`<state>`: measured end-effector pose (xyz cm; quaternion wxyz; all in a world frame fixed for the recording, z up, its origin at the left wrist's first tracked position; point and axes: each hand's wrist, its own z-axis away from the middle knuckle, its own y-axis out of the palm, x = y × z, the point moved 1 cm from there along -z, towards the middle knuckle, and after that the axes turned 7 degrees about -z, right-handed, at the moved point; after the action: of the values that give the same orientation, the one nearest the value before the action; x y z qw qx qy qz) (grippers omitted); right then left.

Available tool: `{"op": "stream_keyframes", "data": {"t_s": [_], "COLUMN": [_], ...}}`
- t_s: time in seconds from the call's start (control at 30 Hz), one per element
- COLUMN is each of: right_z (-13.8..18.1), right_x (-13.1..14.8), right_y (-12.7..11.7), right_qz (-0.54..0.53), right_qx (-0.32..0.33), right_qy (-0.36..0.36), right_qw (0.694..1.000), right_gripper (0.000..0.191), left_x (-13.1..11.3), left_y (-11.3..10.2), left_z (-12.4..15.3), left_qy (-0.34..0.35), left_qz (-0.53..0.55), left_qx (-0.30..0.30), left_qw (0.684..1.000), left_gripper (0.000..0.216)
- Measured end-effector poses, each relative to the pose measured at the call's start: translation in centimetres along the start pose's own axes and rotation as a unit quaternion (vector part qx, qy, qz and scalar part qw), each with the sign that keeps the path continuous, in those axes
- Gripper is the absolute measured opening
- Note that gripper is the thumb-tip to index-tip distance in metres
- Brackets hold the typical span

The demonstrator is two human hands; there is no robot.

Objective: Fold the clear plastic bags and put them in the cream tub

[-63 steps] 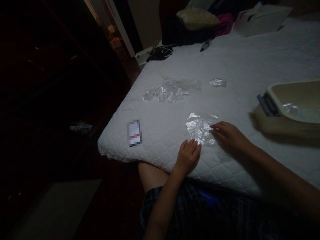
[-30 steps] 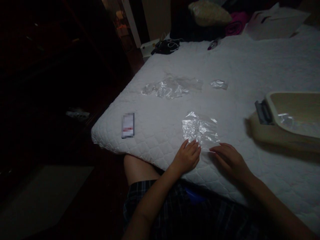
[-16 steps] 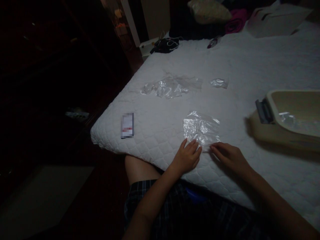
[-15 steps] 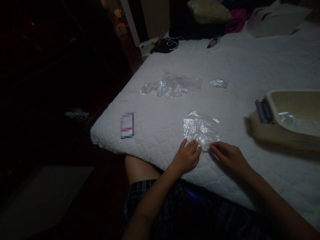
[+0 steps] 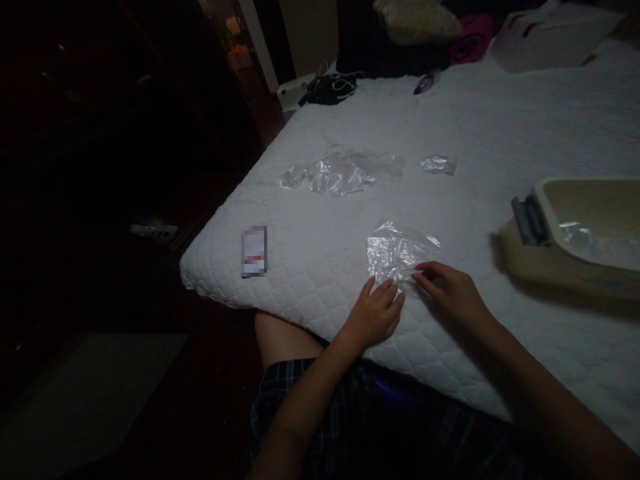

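A clear plastic bag [image 5: 395,250] lies flattened and crinkled on the white quilted bed [image 5: 320,267] in front of me. My left hand [image 5: 376,312] rests at its near edge, fingers spread and lying flat on it. From the right, my right hand [image 5: 453,293] pinches the bag's near right edge between thumb and forefinger and lifts it a little over the sheet. Farther back lie a heap of loose clear bags [image 5: 340,173] and a small folded clear bag [image 5: 437,164].
At the right stands a beige plastic bin [image 5: 515,257] with clear plastic inside. A phone [image 5: 255,251] lies near the bed's left corner. Along the far side are a white box [image 5: 545,43], a pink roll [image 5: 471,40], a pillow [image 5: 420,21] and dark cloth with cords [image 5: 327,90].
My right hand has moved up and slightly left, folding the bag's near right edge inward. The left hand has stayed in place.
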<state>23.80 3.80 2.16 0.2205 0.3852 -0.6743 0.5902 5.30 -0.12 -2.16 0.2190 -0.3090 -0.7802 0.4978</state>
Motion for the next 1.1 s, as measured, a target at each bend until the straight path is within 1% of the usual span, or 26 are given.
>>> {"op": "stream_keyframes", "data": {"t_s": [0.1, 0.27, 0.33, 0.47, 0.6, 0.8, 0.9, 1.1], "right_z": [-0.6, -1.1, -1.2, -1.4, -1.7, -1.8, -1.8, -1.9], "right_x": [0.1, -0.3, -0.6, -1.1, -1.5, -1.6, -1.4, -1.5], "right_y": [0.4, 0.9, 1.0, 1.1, 1.2, 1.2, 1.2, 1.1], "right_qz": [0.03, 0.093, 0.103, 0.094, 0.124, 0.161, 0.165, 0.131], "right_qx": [0.014, -0.019, -0.02, 0.019, 0.048, 0.071, 0.079, 0.075], "right_qy": [0.001, -0.016, -0.036, -0.098, -0.121, -0.13, -0.132, -0.122], "right_qw": [0.999, 0.995, 0.994, 0.991, 0.984, 0.976, 0.974, 0.981], "right_gripper": [0.024, 0.018, 0.017, 0.021, 0.027, 0.026, 0.026, 0.025], "left_x": [0.0, 0.0, 0.0, 0.0, 0.0, -0.1, -0.1, -0.1], "left_y": [0.0, 0.0, 0.0, 0.2, 0.2, -0.2, -0.2, 0.6], "left_z": [0.0, 0.0, 0.0, 0.0, 0.0, 0.0, 0.1, 0.3], "left_qy": [-0.003, -0.001, -0.002, -0.002, 0.0, 0.008, 0.02, 0.058], "left_qz": [0.001, 0.002, 0.004, 0.008, 0.007, -0.012, -0.031, -0.056], "left_qx": [0.002, 0.01, 0.011, 0.011, 0.009, 0.008, -0.006, -0.024], "left_qw": [1.0, 1.0, 1.0, 1.0, 1.0, 1.0, 0.999, 0.996], "left_gripper": [0.034, 0.035, 0.036, 0.036, 0.036, 0.036, 0.036, 0.033]}}
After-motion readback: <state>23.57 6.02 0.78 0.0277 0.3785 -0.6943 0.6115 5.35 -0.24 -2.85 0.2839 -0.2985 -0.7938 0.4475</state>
